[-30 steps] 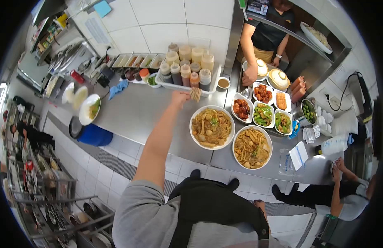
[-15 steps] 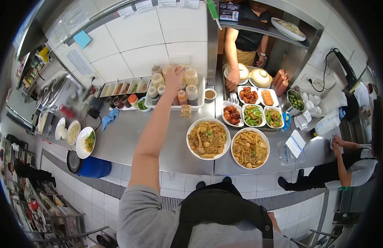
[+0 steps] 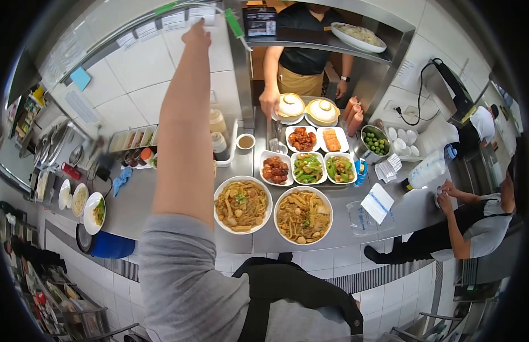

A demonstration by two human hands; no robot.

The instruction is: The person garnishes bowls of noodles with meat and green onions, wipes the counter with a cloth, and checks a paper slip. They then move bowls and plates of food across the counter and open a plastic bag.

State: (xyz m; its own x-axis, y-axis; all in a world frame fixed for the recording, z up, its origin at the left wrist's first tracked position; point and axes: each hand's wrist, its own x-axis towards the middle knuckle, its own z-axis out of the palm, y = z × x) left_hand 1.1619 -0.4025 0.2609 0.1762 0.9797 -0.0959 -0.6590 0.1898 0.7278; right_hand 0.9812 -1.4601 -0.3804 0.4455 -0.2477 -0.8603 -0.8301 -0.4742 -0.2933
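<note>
My left hand [image 3: 197,35] is raised at the top of the wall, with its index finger stretched toward a paper slip [image 3: 203,12] in the rail; contact is unclear. It holds nothing visible. Other slips [image 3: 173,21] hang to its left. My right hand is out of view. Below, two large bowls of noodles, one left [image 3: 243,204] and one right [image 3: 302,215], stand on the steel counter. Behind them is a tray with small dishes of green vegetables [image 3: 308,167], glazed pieces [image 3: 275,170] and two lidded pots [image 3: 289,106].
Another person's hand [image 3: 269,102] is beside the pots at the hatch. Squeeze bottles [image 3: 219,142] and a sauce cup [image 3: 245,141] stand left of the tray. A plate [image 3: 358,37] rests on the shelf above. A co-worker [image 3: 475,222] stands at the right.
My left hand has moved up from above the squeeze bottles to the slips, its index finger now extended. The view has shifted, so the counter items appear further left.
</note>
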